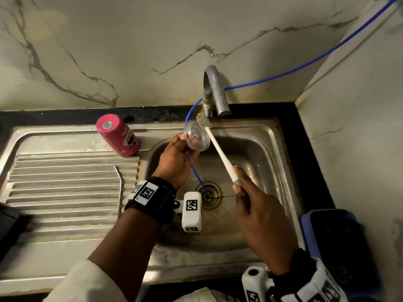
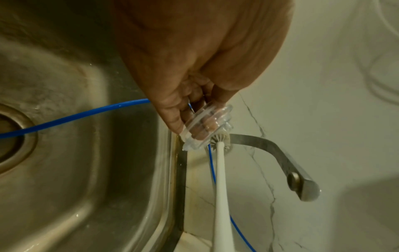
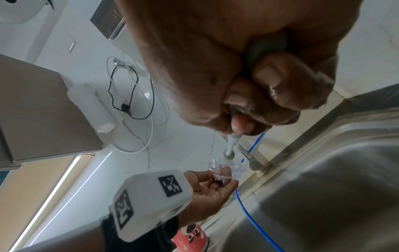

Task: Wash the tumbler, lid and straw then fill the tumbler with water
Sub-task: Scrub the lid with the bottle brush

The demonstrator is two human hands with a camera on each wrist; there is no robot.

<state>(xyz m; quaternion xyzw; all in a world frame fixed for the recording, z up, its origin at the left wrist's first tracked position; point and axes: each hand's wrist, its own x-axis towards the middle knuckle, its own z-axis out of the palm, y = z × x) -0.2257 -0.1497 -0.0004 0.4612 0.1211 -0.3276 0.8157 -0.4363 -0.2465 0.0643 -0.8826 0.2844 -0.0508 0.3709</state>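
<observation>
A: Left hand (image 1: 174,162) first. We note its fingers (image 2: 172,119) curled round the clear lid (image 1: 197,138), pinching it at the rim, over the sink (image 1: 250,149) basin. The lid stands on edge, its flat face turned away from the palm.

B: Agreed. Right hand (image 1: 259,216): we log the fingers (image 3: 270,81) clenched on the grey grip of the white brush (image 1: 220,153). The handle runs up and away from those fingers to the bristle head, which touches the lid's far rim, just past the left fingertips.

A: The tap (image 1: 214,92) spout hangs just beyond the bristles. We cannot tell whether water runs.

B: Tumbler (image 1: 118,136): pink, upside down on the sink's ledge, beside the left hand's thumb side, apart from both hands.

A: Straw (image 1: 120,184): metal, bent, lying on the ridged drainboard (image 1: 65,188), near the left wrist, touched by no fingers.

B: A blue tube (image 1: 305,64) comes down the marble wall (image 1: 109,51), passes behind the lid and under the left fingers, and ends in the drain (image 1: 209,194).

A: A blue tub (image 1: 309,227) sits past the right wrist.
</observation>
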